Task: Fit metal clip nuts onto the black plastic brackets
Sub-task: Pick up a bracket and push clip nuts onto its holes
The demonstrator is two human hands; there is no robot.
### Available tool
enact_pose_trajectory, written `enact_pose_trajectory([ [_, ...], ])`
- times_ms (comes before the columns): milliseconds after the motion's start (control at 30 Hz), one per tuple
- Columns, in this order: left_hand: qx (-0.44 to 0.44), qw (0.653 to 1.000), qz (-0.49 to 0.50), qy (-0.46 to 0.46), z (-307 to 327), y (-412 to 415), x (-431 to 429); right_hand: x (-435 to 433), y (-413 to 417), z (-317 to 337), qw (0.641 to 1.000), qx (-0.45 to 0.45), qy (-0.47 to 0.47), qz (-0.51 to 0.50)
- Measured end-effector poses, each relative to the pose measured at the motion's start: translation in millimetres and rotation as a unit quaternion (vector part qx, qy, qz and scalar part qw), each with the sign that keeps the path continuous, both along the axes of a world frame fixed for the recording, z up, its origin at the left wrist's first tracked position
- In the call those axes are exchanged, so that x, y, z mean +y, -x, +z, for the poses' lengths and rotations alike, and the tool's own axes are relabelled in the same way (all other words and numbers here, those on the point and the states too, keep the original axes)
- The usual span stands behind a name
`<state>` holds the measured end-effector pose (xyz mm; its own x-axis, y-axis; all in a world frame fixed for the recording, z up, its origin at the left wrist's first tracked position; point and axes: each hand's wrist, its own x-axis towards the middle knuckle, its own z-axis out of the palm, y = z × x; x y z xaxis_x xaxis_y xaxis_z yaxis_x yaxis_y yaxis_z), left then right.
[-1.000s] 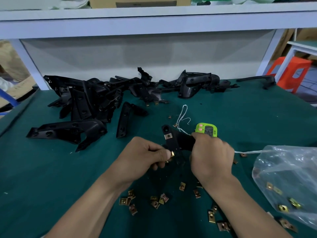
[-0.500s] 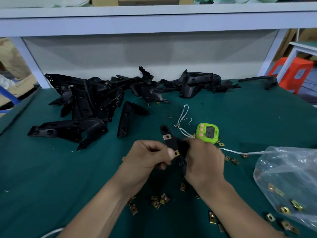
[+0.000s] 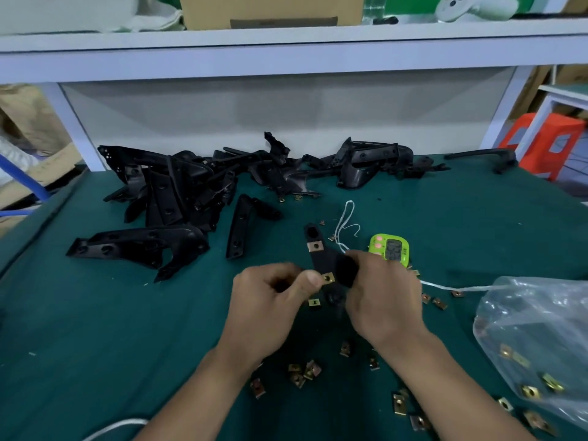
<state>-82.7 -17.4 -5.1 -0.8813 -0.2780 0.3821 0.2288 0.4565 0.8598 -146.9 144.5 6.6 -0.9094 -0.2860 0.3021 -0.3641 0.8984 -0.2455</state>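
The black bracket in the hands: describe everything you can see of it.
The black bracket looks like matte plastic, a narrow strip widening toward the right hand, which holds that end. Its far end points away, tilted left, with a rectangular hole. A brass-coloured clip nut sits across the strip just below that hole. A second clip nut sits at its near edge, where the left hand presses with its thumb. It is held over the green table.

Black brackets (image 3: 159,198), brass-gold clip nuts (image 3: 302,372), lime-green timer (image 3: 389,248), white string (image 3: 345,224), dark teal surface (image 3: 95,329), orange stool (image 3: 547,141).
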Motion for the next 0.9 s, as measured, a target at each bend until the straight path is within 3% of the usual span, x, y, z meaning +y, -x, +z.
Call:
enact_pose_trajectory([
  [133, -0.054, 0.998, 0.043, -0.010, 5, 2, 3, 10, 5, -2, 0.995, 0.013, -0.058, -0.083],
  [267, -0.041, 0.999, 0.020, 0.025, 13, -3, 22, 1, -2, 0, 0.993, 0.014, -0.093, -0.078],
  [333, -0.048, 0.998, 0.042, 0.014, 21, -2, 33, -4, -4, 7, 0.993, 0.006, -0.091, -0.071],
  [467, -0.040, 0.990, 0.106, 0.085, 30, -2, 39, -7, -16, 22, 0.991, 0.000, -0.116, -0.061],
  [567, -0.003, 0.992, 0.104, 0.071, 40, 5, 29, 2, -21, 36, 0.995, -0.020, -0.090, -0.029],
  [667, 0.009, 0.995, 0.048, 0.086, 55, 14, 29, 27, -22, 55, 0.990, -0.135, 0.009, 0.031],
  [800, -0.004, 0.993, -0.041, 0.114, 79, 22, 58, 81, -39, 69, 0.943, -0.261, 0.197, 0.058],
  [900, -0.025, 0.995, -0.090, 0.038, 93, 33, 95, 118, -56, 74, 0.843, -0.322, 0.427, 0.059],
])
